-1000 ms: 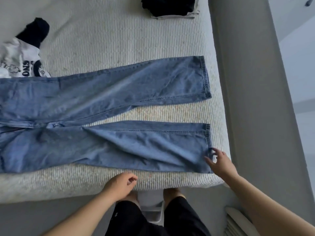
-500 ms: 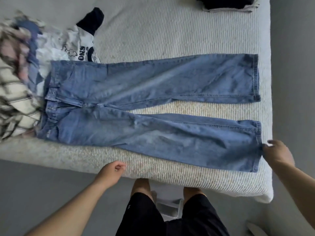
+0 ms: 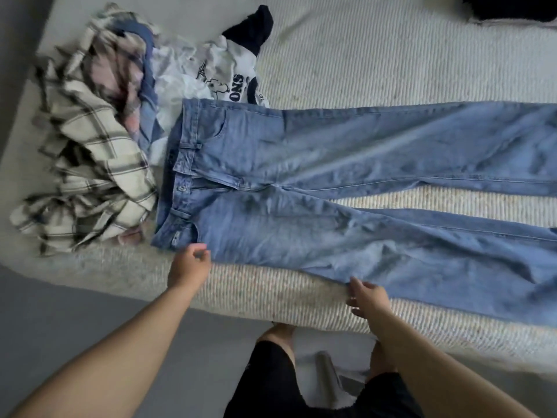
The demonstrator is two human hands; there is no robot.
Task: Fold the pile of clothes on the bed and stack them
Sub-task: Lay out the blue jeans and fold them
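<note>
Blue jeans (image 3: pixel 301 182) lie flat across the bed (image 3: pixel 361 61), waistband to the left, both legs spread and running off the right edge of view. My left hand (image 3: pixel 188 267) is at the near corner of the waistband, fingers curled, touching the denim edge. My right hand (image 3: pixel 366 297) rests at the near leg's lower edge around the thigh, fingers spread on the fabric's border. A pile of unfolded clothes (image 3: pixel 90 146) with a plaid shirt sits left of the jeans, and a white printed shirt (image 3: pixel 217 76) lies behind the waistband.
A dark folded stack (image 3: pixel 509 7) sits at the bed's far right corner. The bed's near edge runs just in front of my hands. Grey floor and my legs in black shorts (image 3: pixel 301 387) are below.
The view swung left from the hems to the waistband. My right hand left the near leg's hem and moved left to the thigh edge; my left hand rose to the waistband corner.
</note>
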